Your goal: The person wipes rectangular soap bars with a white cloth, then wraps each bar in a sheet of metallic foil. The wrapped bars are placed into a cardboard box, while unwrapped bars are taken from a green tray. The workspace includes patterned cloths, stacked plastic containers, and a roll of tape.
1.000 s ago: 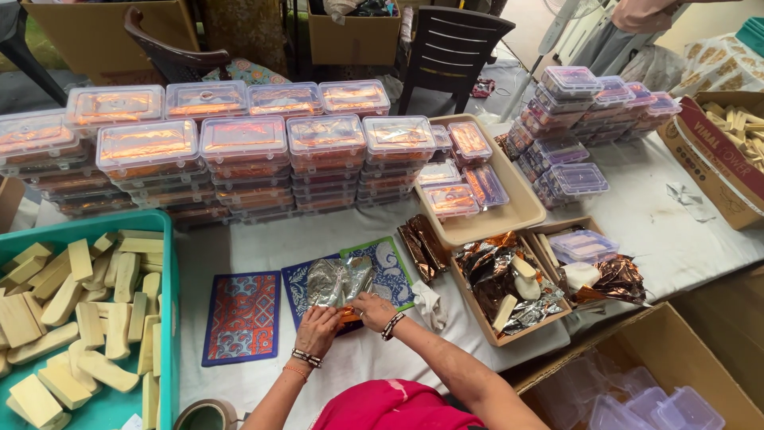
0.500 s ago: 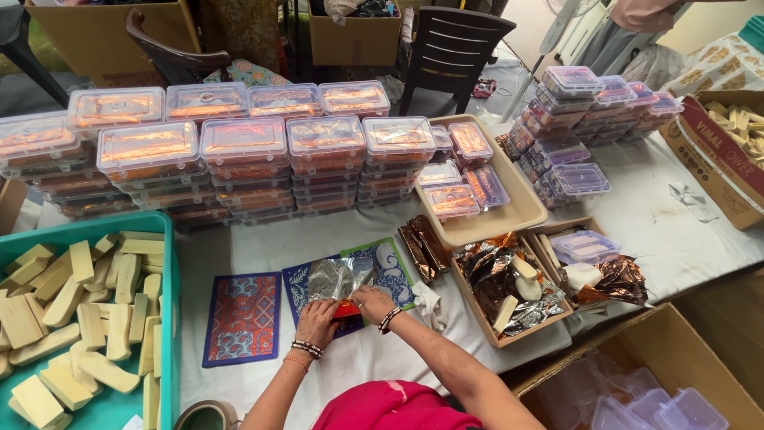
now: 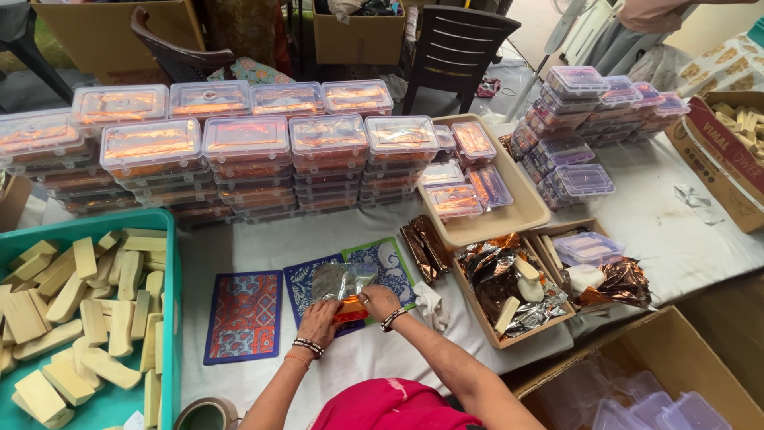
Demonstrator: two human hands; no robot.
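Both hands meet over the patterned blue mat (image 3: 302,280) — my left hand (image 3: 320,322) pinches the near edge of a crinkled foil sheet (image 3: 341,279), and my right hand (image 3: 379,301) is closed on the orange-wrapped bar (image 3: 351,309) lying on it, probably pinning it so the foil can fold over. The teal crate (image 3: 170,263) of pale bars sits at my left, the tray of foil scraps (image 3: 509,279) at my right — both within easy reach.
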